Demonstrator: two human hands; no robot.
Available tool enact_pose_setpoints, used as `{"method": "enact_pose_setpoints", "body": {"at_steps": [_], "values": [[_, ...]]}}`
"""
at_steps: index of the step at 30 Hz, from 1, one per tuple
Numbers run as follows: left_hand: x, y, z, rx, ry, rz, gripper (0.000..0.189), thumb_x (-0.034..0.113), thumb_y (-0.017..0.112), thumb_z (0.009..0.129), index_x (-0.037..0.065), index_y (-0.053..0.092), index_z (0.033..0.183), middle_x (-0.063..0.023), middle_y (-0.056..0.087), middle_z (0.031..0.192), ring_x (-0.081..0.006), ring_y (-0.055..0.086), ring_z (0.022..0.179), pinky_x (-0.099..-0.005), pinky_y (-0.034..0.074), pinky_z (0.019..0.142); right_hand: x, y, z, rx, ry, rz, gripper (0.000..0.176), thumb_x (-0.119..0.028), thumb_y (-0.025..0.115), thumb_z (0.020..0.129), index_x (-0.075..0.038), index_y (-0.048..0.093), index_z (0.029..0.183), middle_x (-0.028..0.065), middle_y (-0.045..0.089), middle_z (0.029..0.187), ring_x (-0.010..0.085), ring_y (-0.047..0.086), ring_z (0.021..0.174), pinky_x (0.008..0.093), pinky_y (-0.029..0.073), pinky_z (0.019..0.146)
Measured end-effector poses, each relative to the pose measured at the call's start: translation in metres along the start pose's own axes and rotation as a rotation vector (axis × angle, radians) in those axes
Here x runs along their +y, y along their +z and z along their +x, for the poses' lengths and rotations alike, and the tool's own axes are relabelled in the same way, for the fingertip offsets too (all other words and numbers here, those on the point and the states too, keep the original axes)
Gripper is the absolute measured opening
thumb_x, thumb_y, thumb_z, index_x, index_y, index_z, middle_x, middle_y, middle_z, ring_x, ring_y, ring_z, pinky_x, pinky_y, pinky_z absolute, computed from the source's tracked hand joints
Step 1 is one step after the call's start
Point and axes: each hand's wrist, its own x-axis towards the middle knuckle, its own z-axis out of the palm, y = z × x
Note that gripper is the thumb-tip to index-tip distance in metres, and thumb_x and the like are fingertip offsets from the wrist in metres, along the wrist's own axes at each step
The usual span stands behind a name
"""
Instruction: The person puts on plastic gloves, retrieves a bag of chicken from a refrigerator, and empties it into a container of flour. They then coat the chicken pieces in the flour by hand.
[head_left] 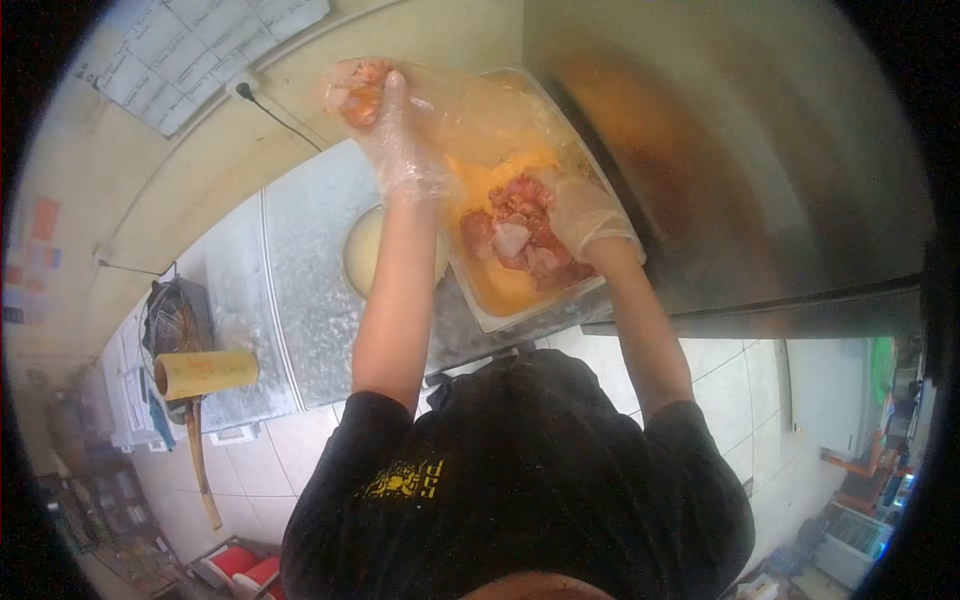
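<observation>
A clear rectangular tub (pixel 488 322) holds orange-yellow powder and a heap of raw reddish meat pieces (pixel 520 228). Above the tub's left side, my left hand (pixel 402 140) in a clear plastic glove is wrapped round a clump of raw meat (pixel 362 92). That clump seems to lie in or against thin clear plastic. My right hand (pixel 585 215), gloved too, reaches into the tub at the right edge of the meat heap. Its fingers are hidden by the glove and the meat.
A round bowl (pixel 365 250) with pale contents stands left of the tub on the metal counter (pixel 315 270). A yellow roll (pixel 205 374) lies farther left near a wooden handle (pixel 196 450). A large metal surface (pixel 760 180) rises at the right.
</observation>
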Motion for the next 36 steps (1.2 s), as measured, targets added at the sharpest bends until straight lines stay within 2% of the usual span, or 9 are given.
{"method": "enact_pose_setpoints", "body": {"at_steps": [3, 5, 8, 11, 15, 19, 22, 26, 36], "values": [[-0.006, -0.013, -0.005, 0.001, -0.034, 0.028, 0.040, 0.025, 0.067, 0.098, 0.018, 0.050, 0.133, -0.0005, 0.054, 0.126, -0.0192, 0.052, 0.118, -0.0407, 0.047, 0.101, 0.027, 0.030, 0.001, 0.083, -0.196, 0.029, 0.038, -0.016, 0.052, 0.095, -0.012, 0.062, 0.132, 0.0234, 0.067, 0.120, 0.0417, 0.062, 0.115, 0.0472, 0.048, 0.099], [-0.005, -0.014, -0.016, -0.004, -0.093, -0.029, 0.043, 0.032, 0.069, 0.097, 0.019, 0.050, 0.133, -0.0008, 0.054, 0.126, -0.0202, 0.053, 0.118, -0.0423, 0.047, 0.102, -0.016, -0.030, -0.017, -0.158, 0.028, 0.141, 0.033, -0.014, 0.055, 0.096, -0.013, 0.069, 0.126, 0.0199, 0.066, 0.128, 0.0380, 0.061, 0.121, 0.0428, 0.046, 0.104], [-0.005, -0.022, -0.036, -0.073, -0.204, -0.195, 0.052, 0.037, 0.074, 0.092, 0.019, 0.049, 0.135, -0.0003, 0.053, 0.126, -0.0200, 0.052, 0.118, -0.0408, 0.046, 0.101, -0.019, -0.032, -0.032, -0.286, 0.102, 0.805, 0.041, -0.028, 0.055, 0.099, -0.007, 0.062, 0.133, 0.0165, 0.065, 0.128, 0.0293, 0.061, 0.120, 0.0419, 0.045, 0.105], [-0.007, -0.020, -0.059, -0.198, -0.270, -0.318, 0.053, 0.045, 0.075, 0.090, 0.018, 0.053, 0.130, -0.0006, 0.055, 0.122, -0.0213, 0.053, 0.116, -0.0430, 0.047, 0.101, -0.016, -0.001, -0.016, -0.023, -0.175, 1.333, 0.044, -0.029, 0.058, 0.097, -0.006, 0.061, 0.134, 0.0144, 0.065, 0.128, 0.0269, 0.061, 0.117, 0.0404, 0.047, 0.102], [-0.008, -0.015, -0.083, -0.193, -0.407, -0.391, 0.046, 0.044, 0.069, 0.094, 0.014, 0.057, 0.127, -0.0029, 0.059, 0.122, -0.0235, 0.055, 0.117, -0.0444, 0.048, 0.102, -0.013, 0.026, 0.007, -0.070, -0.021, 1.333, 0.051, -0.033, 0.063, 0.092, -0.007, 0.059, 0.136, 0.0136, 0.065, 0.127, 0.0264, 0.063, 0.114, 0.0392, 0.049, 0.099], [-0.035, -0.048, -0.073, -0.315, -0.314, -0.257, 0.040, 0.039, 0.068, 0.096, 0.013, 0.058, 0.126, -0.0036, 0.063, 0.120, -0.0226, 0.059, 0.114, -0.0428, 0.050, 0.099, -0.018, 0.031, 0.019, -0.127, -0.010, 0.926, 0.059, -0.037, 0.068, 0.088, -0.007, 0.058, 0.137, 0.0128, 0.066, 0.126, 0.0259, 0.064, 0.110, 0.0380, 0.051, 0.095], [-0.027, -0.037, -0.082, -0.075, -0.418, -0.197, 0.039, 0.037, 0.069, 0.096, 0.014, 0.058, 0.125, -0.0022, 0.064, 0.115, -0.0196, 0.060, 0.108, -0.0398, 0.051, 0.095, -0.027, 0.016, 0.028, -0.212, 0.015, 0.578, 0.065, -0.040, 0.072, 0.084, -0.008, 0.057, 0.138, 0.0122, 0.066, 0.125, 0.0256, 0.066, 0.107, 0.0371, 0.052, 0.093], [-0.023, -0.026, -0.087, -0.106, -0.380, -0.141, 0.036, 0.036, 0.068, 0.097, 0.015, 0.059, 0.124, -0.0012, 0.064, 0.112, -0.0178, 0.062, 0.104, -0.0370, 0.052, 0.091, -0.041, -0.002, 0.028, -0.339, 0.088, 0.315, 0.073, -0.043, 0.077, 0.079, -0.008, 0.055, 0.140, 0.0114, 0.067, 0.124, 0.0251, 0.067, 0.104, 0.0360, 0.054, 0.090], [-0.004, 0.001, -0.084, -0.217, -0.135, -0.125, 0.020, 0.023, 0.070, 0.096, 0.013, 0.062, 0.111, -0.0005, 0.061, 0.097, -0.0153, 0.057, 0.090, -0.0309, 0.050, 0.082, -0.010, 0.061, 0.025, -0.124, -0.028, 1.038, 0.059, -0.030, 0.076, 0.081, -0.006, 0.059, 0.132, 0.0105, 0.068, 0.116, 0.0239, 0.068, 0.100, 0.0358, 0.055, 0.084]]}}
